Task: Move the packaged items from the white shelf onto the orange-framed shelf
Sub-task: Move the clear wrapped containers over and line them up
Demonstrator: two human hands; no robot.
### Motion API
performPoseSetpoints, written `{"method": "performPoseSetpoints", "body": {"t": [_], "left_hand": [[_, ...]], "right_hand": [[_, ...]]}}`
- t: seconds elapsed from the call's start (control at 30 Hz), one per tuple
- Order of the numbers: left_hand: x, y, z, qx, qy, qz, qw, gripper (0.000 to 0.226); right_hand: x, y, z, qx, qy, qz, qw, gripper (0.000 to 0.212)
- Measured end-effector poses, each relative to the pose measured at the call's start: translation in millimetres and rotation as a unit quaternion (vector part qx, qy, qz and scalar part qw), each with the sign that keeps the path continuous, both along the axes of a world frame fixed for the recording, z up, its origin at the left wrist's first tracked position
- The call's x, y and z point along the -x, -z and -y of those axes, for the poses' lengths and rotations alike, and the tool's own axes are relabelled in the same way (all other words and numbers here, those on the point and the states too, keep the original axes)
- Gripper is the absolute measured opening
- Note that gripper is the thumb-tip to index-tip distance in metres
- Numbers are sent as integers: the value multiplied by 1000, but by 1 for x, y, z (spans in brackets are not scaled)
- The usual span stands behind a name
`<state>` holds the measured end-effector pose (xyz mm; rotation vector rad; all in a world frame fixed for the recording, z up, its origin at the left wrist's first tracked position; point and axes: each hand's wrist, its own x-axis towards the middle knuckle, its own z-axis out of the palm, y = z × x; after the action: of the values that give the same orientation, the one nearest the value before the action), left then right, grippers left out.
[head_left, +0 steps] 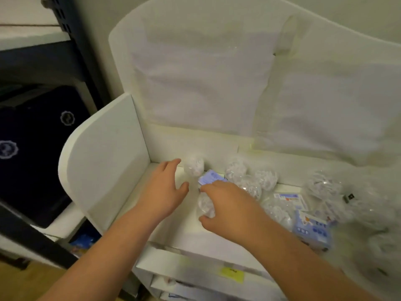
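Several clear-wrapped round packages lie on the white shelf (pixel 165 227). One round package (pixel 193 167) stands at the back left, just beyond the fingertips of my left hand (pixel 165 187), which is spread flat over the shelf and holds nothing. My right hand (pixel 230 205) curls over another clear round package (pixel 205 206), thumb under it and fingers above. A small blue packet (pixel 209 177) lies just behind those fingers. More round packages (pixel 235 170) and blue-and-white packets (pixel 312 230) lie to the right. The orange-framed shelf is not in view.
The shelf has a white side panel (pixel 108 161) on the left and a tall white back panel (pixel 206 88). A dark rack (pixel 71 38) with dark printed boxes (pixel 36 153) stands to the left. Lower white shelves with a yellow label (pixel 232 274) sit below.
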<state>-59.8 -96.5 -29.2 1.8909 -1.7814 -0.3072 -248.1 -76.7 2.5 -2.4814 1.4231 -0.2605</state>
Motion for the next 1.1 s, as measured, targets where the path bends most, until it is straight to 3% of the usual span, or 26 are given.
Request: {"method": "performPoseSetpoints", "body": {"t": [0.37, 0.47, 0.6, 0.83, 1.1], "left_hand": [[-3, 28, 58, -9, 37, -169, 985, 70], [1, 30, 56, 7, 25, -188, 982, 55], [-2, 32, 47, 63, -13, -203, 977, 52], [13, -6, 23, 144, 3, -228, 963, 53], [107, -71, -22, 123, 124, -247, 953, 54]], "right_hand": [[12, -21, -24, 49, 88, 170, 980, 54], [19, -26, -27, 78, 113, 174, 975, 59], [35, -34, -31, 48, 143, 175, 973, 69], [74, -43, -41, 59, 234, 270, 932, 64], [142, -50, -76, 86, 279, 387, 874, 67]]}}
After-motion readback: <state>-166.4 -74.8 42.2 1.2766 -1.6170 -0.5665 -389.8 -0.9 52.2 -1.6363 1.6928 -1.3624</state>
